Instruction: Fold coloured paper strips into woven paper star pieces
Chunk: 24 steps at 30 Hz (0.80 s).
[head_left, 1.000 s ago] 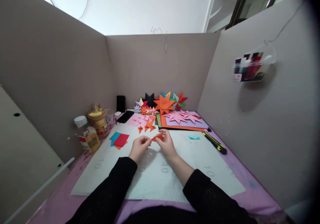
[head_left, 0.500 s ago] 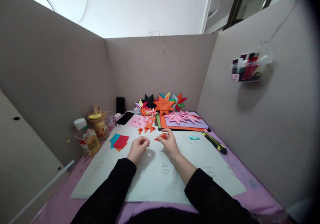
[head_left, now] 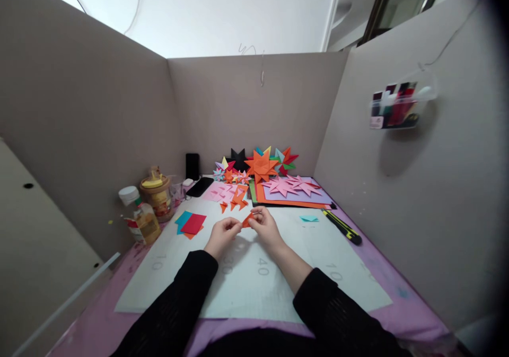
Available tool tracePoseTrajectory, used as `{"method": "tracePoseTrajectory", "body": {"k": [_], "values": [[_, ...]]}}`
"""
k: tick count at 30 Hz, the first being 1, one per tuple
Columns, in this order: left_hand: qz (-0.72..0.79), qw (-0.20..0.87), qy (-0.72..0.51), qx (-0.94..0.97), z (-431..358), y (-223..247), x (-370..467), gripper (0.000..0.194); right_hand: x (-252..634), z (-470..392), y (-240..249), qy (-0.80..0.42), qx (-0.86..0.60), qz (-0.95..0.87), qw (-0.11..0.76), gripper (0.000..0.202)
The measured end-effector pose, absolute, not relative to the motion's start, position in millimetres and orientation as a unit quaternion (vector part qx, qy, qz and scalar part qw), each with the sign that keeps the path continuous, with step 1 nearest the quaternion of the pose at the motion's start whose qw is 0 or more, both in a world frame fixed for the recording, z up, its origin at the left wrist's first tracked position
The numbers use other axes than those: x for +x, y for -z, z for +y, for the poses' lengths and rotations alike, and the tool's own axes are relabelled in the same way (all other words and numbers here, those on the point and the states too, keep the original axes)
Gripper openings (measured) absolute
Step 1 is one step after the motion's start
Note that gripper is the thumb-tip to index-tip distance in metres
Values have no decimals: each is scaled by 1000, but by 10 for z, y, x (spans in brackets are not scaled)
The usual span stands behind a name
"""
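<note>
Our left hand (head_left: 221,236) and right hand (head_left: 267,228) pinch a small orange folded piece (head_left: 248,220) over the white sheet (head_left: 278,296), nearer its far edge. Left is back on it; we now hold both ends, likely steadier for folding. Cutter (head_left: 342,228) lies along the right edge, coloured squares (head_left: 193,223) near the left, paper stars (head_left: 261,166) at the far edge; grey partitions (head_left: 258,102) around us.
</note>
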<state>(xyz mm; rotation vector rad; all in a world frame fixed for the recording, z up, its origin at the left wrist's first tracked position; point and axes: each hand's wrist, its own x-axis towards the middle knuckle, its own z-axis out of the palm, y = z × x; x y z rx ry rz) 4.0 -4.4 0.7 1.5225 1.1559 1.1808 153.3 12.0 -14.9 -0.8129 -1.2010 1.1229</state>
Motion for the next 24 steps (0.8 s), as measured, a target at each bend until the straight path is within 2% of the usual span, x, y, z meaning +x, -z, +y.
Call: {"method": "tracePoseTrajectory", "body": {"k": [3, 9, 20, 24], "values": [[469, 472, -454, 593, -46, -18, 26, 24, 1536, 104, 145, -466, -347, -548, 602, 22], [469, 482, -438, 596, -34, -3, 10, 27, 1532, 65, 136, -410, -352, -597, 593, 18], [482, 409, -467, 618, -21, 33, 27, 29, 1505, 80, 184, -461, -336, -593, 567, 31], [485, 356, -451, 659, -35, 29, 48, 27, 1500, 76, 181, -450, -360, -584, 572, 28]]}}
